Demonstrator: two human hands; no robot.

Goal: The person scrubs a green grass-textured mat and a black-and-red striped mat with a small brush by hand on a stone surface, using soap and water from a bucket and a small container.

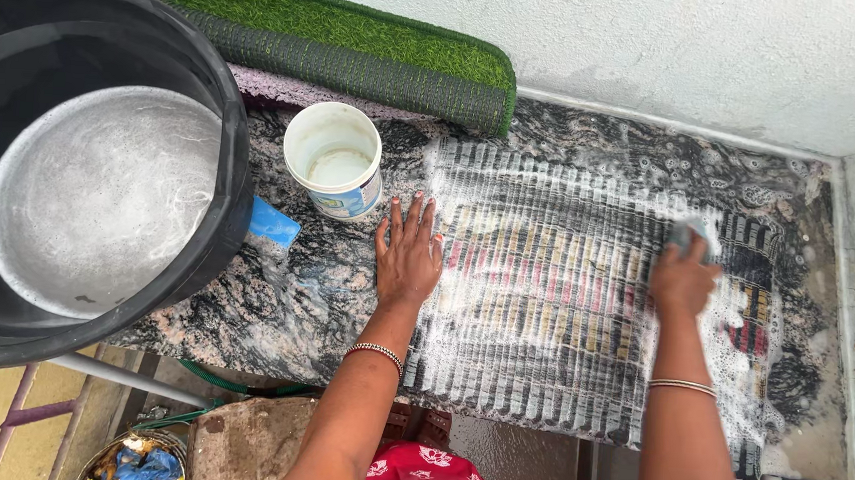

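- Striped mat (554, 299): spread flat and soapy on the granite worktop (293, 301), long axis running left to right, between the 2 hands.
- Left hand (408, 254): open, palm flat, fingers spread, pinning the mat's left edge.
- Right hand (684, 278): clenched around a scrub brush (691, 234), pressed on the mat's right part, nearer the foam.
- White tub (335, 158): just beyond the left hand, beside the black basin (239, 137).

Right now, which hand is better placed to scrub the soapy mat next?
The right hand: it grips the brush on the soapy mat. The left hand lies flat, pinning the mat's edge.
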